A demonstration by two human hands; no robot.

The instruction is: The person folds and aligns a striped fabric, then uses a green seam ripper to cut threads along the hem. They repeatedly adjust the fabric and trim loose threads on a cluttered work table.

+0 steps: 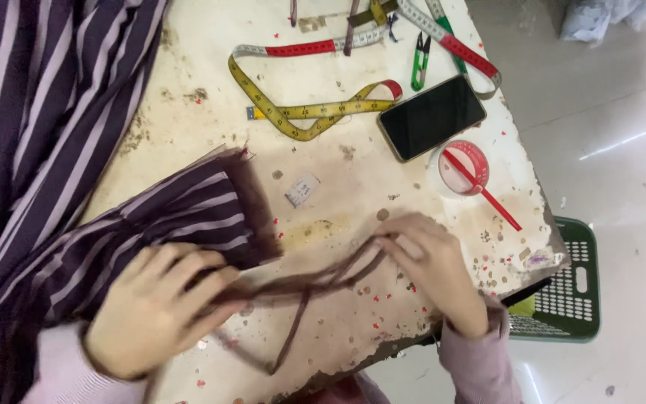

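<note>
**Between both hands, a brown strip drawn taut**

Beside the phone [432, 117], left hand [147, 310] and right hand [431, 271] pinch a thin brown fabric strip [315, 283] off the striped garment [188, 209]. Overpulling could fray it; its loose tail dangles near the worktop [338, 187] edge.

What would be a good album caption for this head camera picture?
Two hands, left and right, stretch a thin brown strip beside striped fabric.

The single head-worn camera looks steeply down, close over the worktable [353, 187] edge.
</note>
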